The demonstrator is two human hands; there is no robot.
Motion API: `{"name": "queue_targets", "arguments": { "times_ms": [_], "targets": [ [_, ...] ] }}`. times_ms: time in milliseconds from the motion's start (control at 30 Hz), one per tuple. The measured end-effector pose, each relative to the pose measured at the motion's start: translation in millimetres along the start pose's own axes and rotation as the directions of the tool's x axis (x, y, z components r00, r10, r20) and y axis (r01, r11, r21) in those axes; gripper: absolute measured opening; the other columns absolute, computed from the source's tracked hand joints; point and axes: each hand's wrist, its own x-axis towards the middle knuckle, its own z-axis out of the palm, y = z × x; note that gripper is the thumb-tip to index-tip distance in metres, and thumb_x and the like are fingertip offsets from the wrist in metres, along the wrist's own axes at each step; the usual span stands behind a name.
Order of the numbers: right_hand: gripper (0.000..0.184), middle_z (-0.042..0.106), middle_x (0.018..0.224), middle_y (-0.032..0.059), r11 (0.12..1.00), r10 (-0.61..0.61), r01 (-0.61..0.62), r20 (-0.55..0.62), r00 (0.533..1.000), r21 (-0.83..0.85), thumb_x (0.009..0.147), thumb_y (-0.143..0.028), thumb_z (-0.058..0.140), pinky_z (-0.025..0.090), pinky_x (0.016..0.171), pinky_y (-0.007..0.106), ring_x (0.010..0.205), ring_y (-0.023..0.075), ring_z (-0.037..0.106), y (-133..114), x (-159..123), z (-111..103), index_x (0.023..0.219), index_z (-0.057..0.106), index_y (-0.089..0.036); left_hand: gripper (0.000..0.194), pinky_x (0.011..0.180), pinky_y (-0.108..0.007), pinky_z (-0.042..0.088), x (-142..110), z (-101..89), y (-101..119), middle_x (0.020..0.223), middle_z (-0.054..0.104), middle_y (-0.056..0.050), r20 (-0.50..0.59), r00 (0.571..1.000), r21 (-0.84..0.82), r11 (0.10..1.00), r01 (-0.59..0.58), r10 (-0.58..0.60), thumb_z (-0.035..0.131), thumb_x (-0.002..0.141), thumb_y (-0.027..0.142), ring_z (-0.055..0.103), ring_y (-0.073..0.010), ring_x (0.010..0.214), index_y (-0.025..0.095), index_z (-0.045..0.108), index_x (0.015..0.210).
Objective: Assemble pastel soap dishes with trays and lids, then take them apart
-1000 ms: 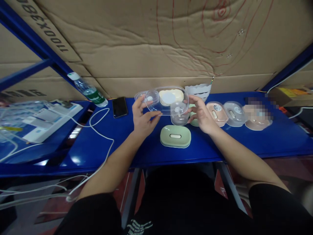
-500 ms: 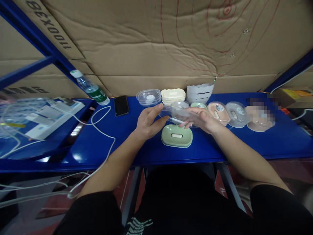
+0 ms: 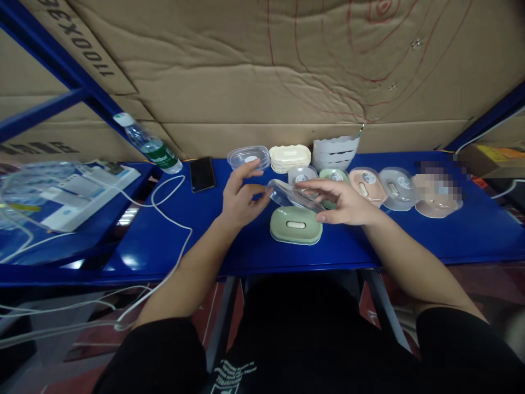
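A clear plastic lid (image 3: pixel 283 196) is tilted above the green soap box (image 3: pixel 296 229), its right end lower. My right hand (image 3: pixel 342 201) grips the lid at its right side, thumb below and fingers over it. At the lid's left end, my left hand (image 3: pixel 243 198) has its fingers apart; whether a fingertip touches the rim I cannot tell. The green box lies flat on the table, with a pale oval piece in its middle.
Behind are clear lids (image 3: pixel 235 158), a cream tray stack (image 3: pixel 289 156) and a white stack (image 3: pixel 334 153). Lidded boxes, including a pink one (image 3: pixel 366 186) and a grey one (image 3: pixel 396 189), line the right. A phone (image 3: pixel 203 175), bottle (image 3: pixel 158 153) and white cable (image 3: pixel 191 235) lie left.
The lid has tilted and come down closer to the green box. My left hand has spread its fingers and shifted slightly left; my right hand has turned its grip on the lid.
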Motion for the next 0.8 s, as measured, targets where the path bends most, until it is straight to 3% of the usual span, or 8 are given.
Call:
{"name": "queue_targets", "arguments": {
  "times_ms": [133, 200, 267, 333, 433, 567, 667, 800],
  "targets": [
    [0.081, 0.069, 0.154, 0.012, 0.935, -0.057, 0.048, -0.014, 0.998, -0.352, 0.081, -0.044, 0.093, 0.059, 0.115, 0.057, 0.14, 0.0357, 0.067, -11, -1, 0, 0.157, 0.067, -0.031, 0.018, 0.091, -0.038, 0.066, 3, -6.2, 1, 0.123, 0.081, -0.006, 0.066, 0.951, -0.212, 0.927, 0.309, -0.302, 0.072, 0.106, 0.033, 0.081, -0.0188, 0.097, 0.028, 0.071, 0.123],
    [0.083, 0.067, 0.156, 0.0124, 0.899, -0.05, 0.05, 0.012, 0.999, -0.434, 0.081, -0.042, 0.091, 0.056, 0.119, 0.06, 0.141, 0.0373, 0.066, -14, -1, 2, 0.159, 0.065, -0.03, 0.028, 0.087, -0.036, 0.067, 4, -9.9, 0, 0.114, 0.084, -0.006, 0.252, 0.899, -0.334, 0.84, 0.428, -0.358, 0.064, 0.111, 0.044, 0.082, -0.0181, 0.091, 0.026, 0.071, 0.132],
    [0.084, 0.066, 0.157, 0.0132, 0.876, -0.023, 0.038, 0.038, 0.999, -0.48, 0.081, -0.04, 0.089, 0.055, 0.12, 0.058, 0.142, 0.038, 0.066, -15, -2, 4, 0.16, 0.064, -0.028, 0.048, 0.091, -0.038, 0.067, 5, -13.3, -1, 0.121, 0.084, -0.01, 0.481, 0.83, -0.377, 0.789, 0.486, -0.282, 0.067, 0.106, 0.06, 0.083, -0.0216, 0.098, 0.024, 0.072, 0.137],
    [0.084, 0.066, 0.157, 0.014, 0.858, 0.012, 0.019, 0.057, 0.998, -0.513, 0.081, -0.039, 0.088, 0.056, 0.12, 0.056, 0.141, 0.038, 0.067, -16, -3, 5, 0.161, 0.063, -0.027, 0.073, 0.102, -0.044, 0.066, 7, -15.2, 0, 0.135, 0.08, -0.014, 0.64, 0.744, -0.336, 0.801, 0.496, -0.193, 0.083, 0.089, 0.071, 0.081, -0.0282, 0.113, 0.023, 0.071, 0.143],
    [0.083, 0.067, 0.156, 0.0146, 0.833, 0.063, -0.008, 0.08, 0.995, -0.554, 0.082, -0.039, 0.087, 0.057, 0.118, 0.054, 0.138, 0.0373, 0.069, -17, -4, 6, 0.161, 0.064, -0.024, 0.098, 0.114, -0.053, 0.061, 7, -15.1, 4, 0.153, 0.071, -0.018, 0.734, 0.656, -0.24, 0.837, 0.493, -0.176, 0.097, 0.072, 0.07, 0.075, -0.0358, 0.129, 0.025, 0.066, 0.154],
    [0.082, 0.07, 0.153, 0.0153, 0.811, 0.097, -0.011, 0.116, 0.989, -0.586, 0.085, -0.044, 0.086, 0.059, 0.115, 0.054, 0.135, 0.037, 0.072, -21, -5, 6, 0.161, 0.063, -0.022, 0.098, 0.116, -0.058, 0.059, 6, -14.6, 7, 0.146, 0.074, -0.017, 0.772, 0.621, -0.226, 0.854, 0.468, -0.135, 0.097, 0.074, 0.062, 0.075, -0.0366, 0.129, 0.025, 0.063, 0.158],
    [0.084, 0.071, 0.154, 0.0122, 0.806, 0.086, 0.006, 0.127, 0.988, -0.592, 0.083, -0.049, 0.09, 0.058, 0.116, 0.054, 0.136, 0.0366, 0.072, -23, -6, 6, 0.16, 0.064, -0.027, 0.102, 0.118, -0.058, 0.057, 9, -16.1, 10, 0.148, 0.072, -0.017, 0.783, 0.613, -0.24, 0.862, 0.446, -0.099, 0.099, 0.071, 0.064, 0.072, -0.0381, 0.133, 0.025, 0.063, 0.158],
    [0.084, 0.072, 0.155, 0.009, 0.784, 0.112, 0.001, 0.143, 0.983, -0.621, 0.079, -0.051, 0.094, 0.059, 0.114, 0.052, 0.136, 0.0368, 0.071, -25, -5, 10, 0.156, 0.068, -0.032, 0.102, 0.118, -0.058, 0.057, 10, -16.4, 13, 0.149, 0.071, -0.016, 0.818, 0.568, -0.211, 0.871, 0.443, -0.09, 0.101, 0.068, 0.063, 0.071, -0.0385, 0.136, 0.028, 0.063, 0.157]
  ]
}}
